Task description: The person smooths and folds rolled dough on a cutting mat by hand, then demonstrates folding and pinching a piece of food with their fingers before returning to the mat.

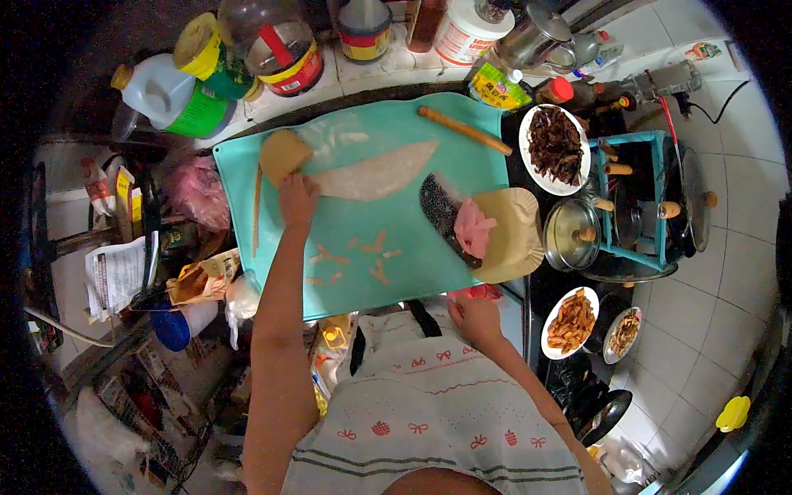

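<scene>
At the upper left of the turquoise mat [396, 268], my left hand [298, 200] has its fingers closed at the lower edge of a smooth tan piece [282, 155]. My right hand [477, 316] is at the mat's front edge, closed on a red cloth [480, 292]. A long pale flat sheet [375, 172] lies across the mat, with white powder above it. Small pinkish strips [379, 272] are scattered lower down. A pink crumpled item [473, 228] lies partly on a dark speckled piece [437, 202], beside a cream tray with a fluted rim [532, 231].
A wooden rolling pin [464, 130] lies at the mat's top right, a thin stick [256, 210] at its left. Plates of dark food [554, 147] and brown food [570, 322], plus a glass lid [572, 234], stand right. Bottles and tubs [474, 31] line the back.
</scene>
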### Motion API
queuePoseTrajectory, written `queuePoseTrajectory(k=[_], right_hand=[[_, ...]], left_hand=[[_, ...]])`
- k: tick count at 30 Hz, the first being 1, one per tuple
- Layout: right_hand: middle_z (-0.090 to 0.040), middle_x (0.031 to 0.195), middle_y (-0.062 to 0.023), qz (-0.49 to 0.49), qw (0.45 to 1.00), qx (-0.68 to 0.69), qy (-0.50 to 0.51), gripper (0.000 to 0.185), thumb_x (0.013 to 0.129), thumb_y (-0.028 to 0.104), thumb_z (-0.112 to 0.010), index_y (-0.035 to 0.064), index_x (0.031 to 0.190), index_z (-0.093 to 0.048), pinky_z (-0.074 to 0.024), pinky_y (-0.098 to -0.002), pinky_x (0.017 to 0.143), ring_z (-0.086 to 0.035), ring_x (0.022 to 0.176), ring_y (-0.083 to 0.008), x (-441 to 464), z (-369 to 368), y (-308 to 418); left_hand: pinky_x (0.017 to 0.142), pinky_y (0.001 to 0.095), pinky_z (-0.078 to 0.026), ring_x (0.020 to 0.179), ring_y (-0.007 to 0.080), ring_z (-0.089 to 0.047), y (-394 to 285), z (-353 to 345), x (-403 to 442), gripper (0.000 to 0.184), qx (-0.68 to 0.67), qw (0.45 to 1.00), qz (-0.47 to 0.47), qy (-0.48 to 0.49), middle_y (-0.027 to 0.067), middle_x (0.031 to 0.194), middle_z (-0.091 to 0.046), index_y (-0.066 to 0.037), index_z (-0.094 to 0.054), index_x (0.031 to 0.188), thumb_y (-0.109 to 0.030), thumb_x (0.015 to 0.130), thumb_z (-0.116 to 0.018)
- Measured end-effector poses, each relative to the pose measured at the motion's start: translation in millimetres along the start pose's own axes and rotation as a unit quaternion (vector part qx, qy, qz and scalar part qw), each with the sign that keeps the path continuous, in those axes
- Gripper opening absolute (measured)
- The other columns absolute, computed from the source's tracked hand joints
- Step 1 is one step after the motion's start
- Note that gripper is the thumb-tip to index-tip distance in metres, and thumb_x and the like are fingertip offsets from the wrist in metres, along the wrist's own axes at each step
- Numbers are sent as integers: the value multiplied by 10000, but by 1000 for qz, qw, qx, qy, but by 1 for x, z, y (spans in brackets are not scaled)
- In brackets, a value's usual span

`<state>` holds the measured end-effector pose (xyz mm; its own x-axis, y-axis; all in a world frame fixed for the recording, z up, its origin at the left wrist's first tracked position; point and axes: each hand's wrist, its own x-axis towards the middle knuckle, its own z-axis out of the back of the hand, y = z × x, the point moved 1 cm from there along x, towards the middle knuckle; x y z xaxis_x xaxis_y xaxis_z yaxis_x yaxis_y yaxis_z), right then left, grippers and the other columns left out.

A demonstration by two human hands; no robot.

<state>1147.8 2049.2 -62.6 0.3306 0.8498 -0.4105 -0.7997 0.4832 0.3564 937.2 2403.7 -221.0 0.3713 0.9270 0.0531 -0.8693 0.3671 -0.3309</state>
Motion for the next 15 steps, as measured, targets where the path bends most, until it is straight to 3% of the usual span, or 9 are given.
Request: queuePoseTrajectory(k=[5, 8, 11, 15], right_hand=[[-556, 557, -144, -15, 1000, -1, 10, 281, 803, 296, -574, 49, 671, -562, -425, -439, 476, -565, 516, -326, 0, 3, 3], [-557, 557, -141, -24, 1000, 4, 13, 285, 801, 297, -581, 48, 664, -560, -426, -437, 478, -566, 519, -325, 0, 2, 4], [-558, 556, -136, -21, 1000, 5, 10, 285, 798, 291, -588, 48, 653, -558, -426, -433, 477, -565, 519, -325, -1, -3, 2], [-562, 562, -132, -18, 1000, 9, 6, 282, 795, 282, -594, 49, 640, -558, -425, -429, 477, -564, 520, -327, -3, -5, 0]], left_hand=[[719, 428, -453, 842, 323, -556, 10, -13, 0, 269, -102, 988, 95, 71, 144, 859, -580, -29, -592, 838, -222, 691, -709], [747, 342, -474, 789, 247, -598, 25, -28, -2, 243, -168, 977, 126, 41, 129, 850, -634, 2, -608, 869, -161, 721, -708], [656, 349, -473, 715, 247, -594, 42, -48, -2, 184, -304, 937, 166, -41, 113, 796, -610, -22, -610, 804, -155, 709, -693], [646, 319, -478, 680, 208, -605, 39, -46, -4, 145, -333, 923, 180, -67, 89, 760, -631, -39, -623, 813, -147, 732, -678]])
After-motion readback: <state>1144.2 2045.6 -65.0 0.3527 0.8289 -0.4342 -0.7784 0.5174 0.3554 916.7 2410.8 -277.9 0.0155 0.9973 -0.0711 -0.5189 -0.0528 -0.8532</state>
